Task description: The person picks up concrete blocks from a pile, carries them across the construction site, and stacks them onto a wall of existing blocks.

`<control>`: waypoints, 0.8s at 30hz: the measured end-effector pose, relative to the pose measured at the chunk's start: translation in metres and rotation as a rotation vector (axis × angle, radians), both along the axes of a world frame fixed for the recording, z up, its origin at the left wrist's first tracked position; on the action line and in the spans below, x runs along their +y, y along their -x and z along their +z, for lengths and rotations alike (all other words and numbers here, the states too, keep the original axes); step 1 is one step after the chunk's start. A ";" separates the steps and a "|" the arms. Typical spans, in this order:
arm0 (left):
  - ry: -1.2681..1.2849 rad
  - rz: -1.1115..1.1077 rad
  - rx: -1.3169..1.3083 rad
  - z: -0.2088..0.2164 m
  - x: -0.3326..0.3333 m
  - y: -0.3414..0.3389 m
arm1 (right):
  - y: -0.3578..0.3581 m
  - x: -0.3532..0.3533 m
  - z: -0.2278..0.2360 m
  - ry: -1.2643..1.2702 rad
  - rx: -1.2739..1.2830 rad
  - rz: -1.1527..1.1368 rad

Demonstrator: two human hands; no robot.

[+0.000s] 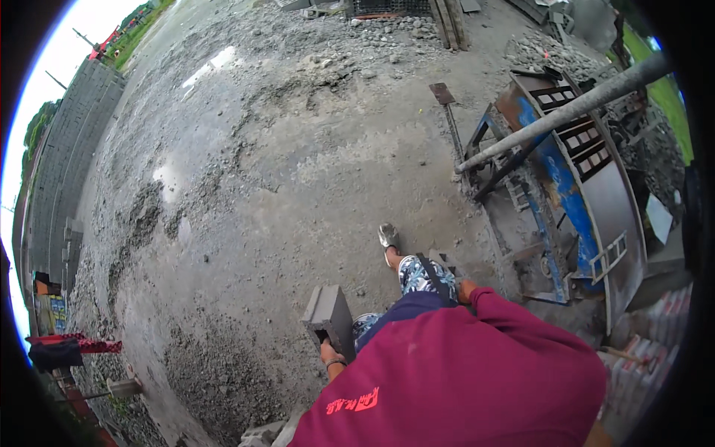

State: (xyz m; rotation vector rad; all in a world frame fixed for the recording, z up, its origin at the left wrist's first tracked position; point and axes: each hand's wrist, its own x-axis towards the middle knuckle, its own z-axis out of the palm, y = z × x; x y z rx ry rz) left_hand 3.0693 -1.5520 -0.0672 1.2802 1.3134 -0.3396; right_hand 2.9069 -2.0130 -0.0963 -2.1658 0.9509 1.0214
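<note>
Low at my left side hangs a grey hollow concrete block (333, 316). My left hand (330, 352) is shut on its near end, with the fingers at its hollow. A dark band circles that wrist. Beside my right thigh, my right hand (467, 291) is closed on a second grey concrete block (445, 261), mostly hidden behind the leg and hand. One shoe (389, 235) shows ahead on the ground, below patterned shorts.
On the right stands a blue, rusty machine (558, 179) with block-shaped mould openings and a long metal pipe (566, 112) across it. Gravel (216, 372) and puddles (165, 181) lie to the left. Stacked block walls (63, 164) line the far left; sacks (640, 380) sit at lower right.
</note>
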 end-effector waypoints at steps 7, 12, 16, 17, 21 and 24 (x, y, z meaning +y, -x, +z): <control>-0.079 -0.649 -0.049 0.006 -0.115 -0.252 | -0.166 -0.104 -0.117 0.006 -0.110 -0.060; -0.169 -0.755 0.189 0.034 -0.238 -0.400 | -0.285 -0.183 -0.083 -0.027 0.082 -0.049; -0.162 -0.821 0.134 0.038 -0.318 -0.513 | -0.415 -0.258 0.008 -0.044 0.099 -0.185; -0.167 -0.841 0.125 0.036 -0.339 -0.541 | -0.441 -0.277 0.024 -0.046 0.103 -0.222; -0.163 -0.938 0.116 0.011 -0.428 -0.656 | -0.524 -0.353 0.021 0.009 0.095 -0.351; -0.189 -1.031 0.094 -0.005 -0.505 -0.751 | -0.594 -0.414 0.020 -0.003 0.108 -0.426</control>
